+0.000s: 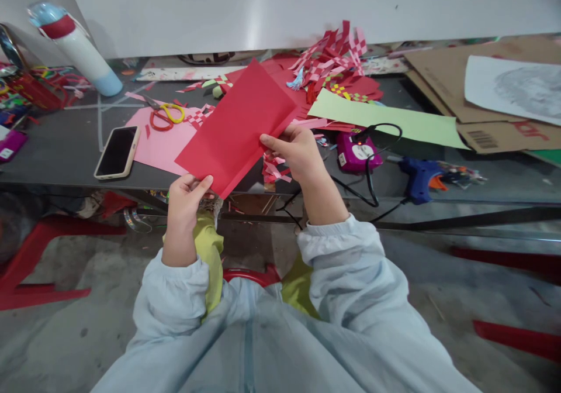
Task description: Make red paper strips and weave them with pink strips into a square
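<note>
From where I stood, a bottle (81, 57) leaned at the far left of the table (56, 153). Nearer the front edge lay a phone (117, 152), with scissors (163, 109) just beyond it, by the pink sheet (160, 154).

Next came the left hand (184, 201), low and close to the body, pinching the near-left end of the red sheet (236, 127) with the thumb on top and the fingers curled beneath. The sheet was held up between the hands, over the front of the table, its long axis slanting from near left to far right. It seemed to be doubled, for a second edge showed along the right-hand long side.

The right hand (300, 150) gripped that side a little past its middle, thumb laid flat on the face, fingers tucked behind and mostly hidden. Neither hand was nearer, as both touched the sheet; the right reached farther out, its forearm angled inward, while the left wrist stood more upright.

Behind were woven strips (333, 48); farther right, a green strip (385, 118), a purple box (357, 153), a glue gun (416, 179) and cardboard (432, 86).
</note>
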`<state>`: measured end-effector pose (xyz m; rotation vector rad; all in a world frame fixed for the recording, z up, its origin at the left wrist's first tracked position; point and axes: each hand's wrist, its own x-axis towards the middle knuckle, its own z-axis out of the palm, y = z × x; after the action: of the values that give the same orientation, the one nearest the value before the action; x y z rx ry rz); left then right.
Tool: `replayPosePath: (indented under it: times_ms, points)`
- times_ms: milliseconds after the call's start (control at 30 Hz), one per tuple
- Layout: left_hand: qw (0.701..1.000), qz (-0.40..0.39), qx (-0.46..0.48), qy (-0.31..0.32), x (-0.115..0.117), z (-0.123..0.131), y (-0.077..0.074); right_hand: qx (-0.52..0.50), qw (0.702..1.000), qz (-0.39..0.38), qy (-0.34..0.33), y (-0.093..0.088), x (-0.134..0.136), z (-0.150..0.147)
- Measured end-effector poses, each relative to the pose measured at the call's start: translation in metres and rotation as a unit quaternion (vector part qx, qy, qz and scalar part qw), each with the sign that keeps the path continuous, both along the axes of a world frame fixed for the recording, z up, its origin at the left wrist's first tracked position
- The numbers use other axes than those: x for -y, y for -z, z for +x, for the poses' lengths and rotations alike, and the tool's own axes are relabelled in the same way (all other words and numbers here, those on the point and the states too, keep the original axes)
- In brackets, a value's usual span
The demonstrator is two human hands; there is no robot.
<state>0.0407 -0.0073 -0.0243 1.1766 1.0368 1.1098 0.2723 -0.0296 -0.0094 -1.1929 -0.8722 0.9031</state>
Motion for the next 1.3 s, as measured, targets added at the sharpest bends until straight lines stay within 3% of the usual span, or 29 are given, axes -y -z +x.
replayPosePath:
  times_ms: [500,600,800,933,1033,1300]
  points:
    - [1.000,-0.002,-0.001,-0.002,0.001,0.001,-0.001,-0.027,0.995,0.044,0.084,-0.010,0.007,0.031]
    - [0.999,-0.032,0.004,0.008,0.002,0.002,-0.004,-0.021,0.993,0.046,0.103,-0.010,0.007,0.032]
    - [0.986,-0.102,-0.028,0.131,0.007,-0.001,-0.007,-0.014,0.991,0.071,0.112,-0.007,0.004,0.027]
    - [0.983,-0.117,-0.039,0.135,0.010,-0.001,-0.006,-0.016,0.992,0.067,0.109,-0.006,0.003,0.022]
    - [0.986,-0.112,-0.037,0.117,0.011,0.001,-0.005,-0.022,0.994,0.058,0.088,-0.005,0.003,0.015]
    - [0.991,-0.102,-0.015,0.081,0.009,0.005,-0.002,0.026,0.998,-0.010,-0.063,0.001,0.003,-0.026]
